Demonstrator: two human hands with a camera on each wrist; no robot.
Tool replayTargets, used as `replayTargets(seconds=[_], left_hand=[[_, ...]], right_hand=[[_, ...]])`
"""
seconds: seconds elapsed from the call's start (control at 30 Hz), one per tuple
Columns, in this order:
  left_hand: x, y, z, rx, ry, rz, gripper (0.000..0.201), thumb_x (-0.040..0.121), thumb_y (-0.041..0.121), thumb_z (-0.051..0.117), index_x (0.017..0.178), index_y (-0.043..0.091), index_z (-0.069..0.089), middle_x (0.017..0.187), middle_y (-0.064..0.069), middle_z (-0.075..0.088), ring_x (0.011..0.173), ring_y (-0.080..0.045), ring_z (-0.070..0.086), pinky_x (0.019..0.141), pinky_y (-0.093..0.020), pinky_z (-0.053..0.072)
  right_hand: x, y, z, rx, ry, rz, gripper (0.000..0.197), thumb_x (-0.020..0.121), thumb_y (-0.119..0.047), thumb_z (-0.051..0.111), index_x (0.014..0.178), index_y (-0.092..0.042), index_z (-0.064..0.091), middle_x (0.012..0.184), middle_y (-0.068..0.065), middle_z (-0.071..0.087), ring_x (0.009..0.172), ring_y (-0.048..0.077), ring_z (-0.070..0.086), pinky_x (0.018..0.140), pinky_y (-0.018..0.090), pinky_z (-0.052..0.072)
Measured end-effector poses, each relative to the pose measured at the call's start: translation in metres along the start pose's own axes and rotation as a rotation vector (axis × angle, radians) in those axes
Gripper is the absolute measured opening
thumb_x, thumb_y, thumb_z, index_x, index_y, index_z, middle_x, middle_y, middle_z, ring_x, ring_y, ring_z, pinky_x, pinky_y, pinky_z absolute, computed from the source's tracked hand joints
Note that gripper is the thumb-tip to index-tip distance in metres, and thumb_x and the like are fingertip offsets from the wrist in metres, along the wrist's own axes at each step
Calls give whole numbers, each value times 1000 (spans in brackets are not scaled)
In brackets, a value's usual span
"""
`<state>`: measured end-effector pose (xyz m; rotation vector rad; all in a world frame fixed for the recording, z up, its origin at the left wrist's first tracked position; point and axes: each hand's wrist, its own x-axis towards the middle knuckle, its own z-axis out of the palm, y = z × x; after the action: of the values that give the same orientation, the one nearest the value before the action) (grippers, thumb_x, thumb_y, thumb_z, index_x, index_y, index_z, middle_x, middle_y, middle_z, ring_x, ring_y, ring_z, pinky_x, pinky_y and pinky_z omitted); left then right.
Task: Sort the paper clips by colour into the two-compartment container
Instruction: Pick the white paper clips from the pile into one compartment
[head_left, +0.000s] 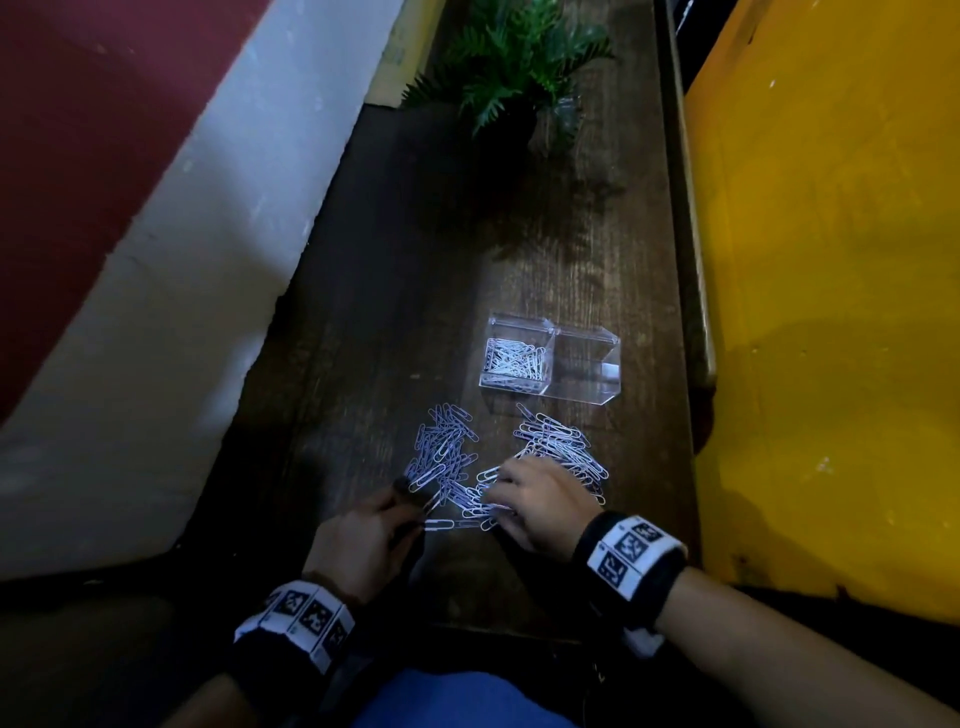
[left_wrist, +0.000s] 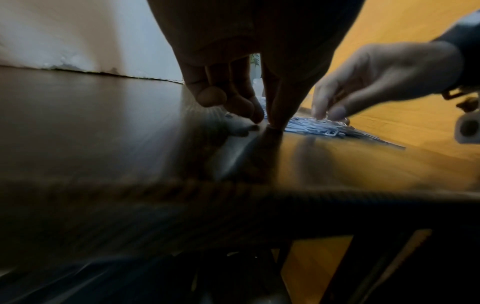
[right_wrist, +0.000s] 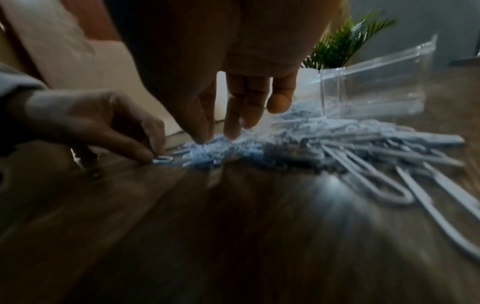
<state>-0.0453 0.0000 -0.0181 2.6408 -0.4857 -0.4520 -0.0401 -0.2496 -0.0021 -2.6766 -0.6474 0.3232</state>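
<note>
A clear two-compartment container (head_left: 602, 397) stands on the dark wooden table (head_left: 395, 312). Its left compartment holds white paper clips (head_left: 511, 361); the right compartment (head_left: 587, 364) looks empty. Nearer me lie two heaps of loose clips, a purplish heap (head_left: 444, 452) and a paler heap (head_left: 561, 444), joined by a trail of clips. My left hand (head_left: 415, 514) has its fingers curled down and pinches the end of one clip (right_wrist: 163, 159) at the near edge of the purplish heap. My right hand (head_left: 498, 499) rests with straight, spread fingertips (right_wrist: 230, 133) on the clips between the heaps.
A potted fern (head_left: 519, 78) stands at the far end of the table. A yellow surface (head_left: 831, 312) runs along the right edge and a white wall (head_left: 182, 312) along the left. The table's near edge (head_left: 493, 631) is just behind my wrists.
</note>
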Motion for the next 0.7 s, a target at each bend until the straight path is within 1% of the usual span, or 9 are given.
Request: replayTargets(seconds=[0.07, 0.1, 0.17, 0.23, 0.27, 0.33, 0.4, 0.53, 0.7], left_hand=[[-3, 0, 0, 10, -4, 12, 21, 77, 48, 52, 92, 39, 64, 93, 14, 64, 68, -14, 67, 48, -26, 52], [-4, 0, 0, 13, 1, 12, 22, 77, 49, 50, 90, 38, 64, 92, 15, 64, 67, -13, 66, 48, -26, 51], [-7, 1, 0, 5, 1, -12, 13, 77, 43, 58, 88, 37, 62, 92, 14, 63, 68, -15, 66, 49, -27, 51], [-8, 3, -2, -19, -29, -62, 12, 78, 37, 66, 89, 36, 61, 95, 13, 63, 75, -18, 67, 57, -29, 52], [-8, 5, -3, -28, -42, -78, 12, 78, 38, 67, 88, 35, 61, 96, 13, 63, 78, -18, 66, 60, -29, 52], [-8, 8, -5, -52, -39, -95, 12, 79, 42, 67, 86, 34, 61, 95, 12, 63, 78, -18, 65, 63, -27, 50], [-5, 9, -6, -74, 9, -112, 13, 78, 42, 69, 85, 33, 62, 90, 10, 65, 74, -19, 66, 60, -25, 47], [6, 13, -6, -80, 33, -107, 14, 79, 40, 69, 91, 35, 65, 94, 12, 64, 77, -18, 67, 60, -28, 52], [9, 10, -5, 4, -9, -1, 18, 73, 36, 74, 91, 41, 70, 87, 13, 63, 65, -15, 66, 49, -25, 49]], right_hand=[[-9, 3, 9, 13, 3, -1, 16, 81, -25, 52, 84, -22, 67, 80, 0, 57, 74, 21, 54, 65, 32, 45], [-11, 4, 10, 17, 24, 10, 17, 82, -26, 51, 85, -22, 67, 82, 0, 57, 75, 20, 54, 66, 31, 43], [-14, 7, 7, 3, 75, 49, 9, 80, -22, 59, 85, -21, 67, 84, 1, 58, 77, 21, 54, 67, 33, 43], [-12, 8, 4, -29, 120, 88, 9, 75, -18, 69, 83, -19, 67, 85, 2, 58, 77, 23, 55, 66, 35, 45], [-11, 6, 3, -40, 131, 94, 9, 74, -18, 70, 83, -19, 67, 85, 2, 58, 76, 23, 55, 66, 36, 45], [-8, -1, 2, -49, 145, 60, 7, 76, -20, 61, 80, -19, 66, 83, 2, 58, 75, 23, 55, 66, 35, 45], [-3, -13, 6, -49, 130, -1, 15, 75, -24, 51, 77, -20, 66, 80, 2, 57, 72, 23, 54, 64, 32, 41], [5, -40, 29, -127, 43, -90, 24, 77, -33, 48, 83, -27, 70, 79, -2, 57, 72, 19, 52, 66, 31, 29], [3, -51, 42, -197, 50, -124, 27, 80, -31, 45, 84, -31, 72, 81, -4, 58, 73, 16, 51, 68, 30, 27]])
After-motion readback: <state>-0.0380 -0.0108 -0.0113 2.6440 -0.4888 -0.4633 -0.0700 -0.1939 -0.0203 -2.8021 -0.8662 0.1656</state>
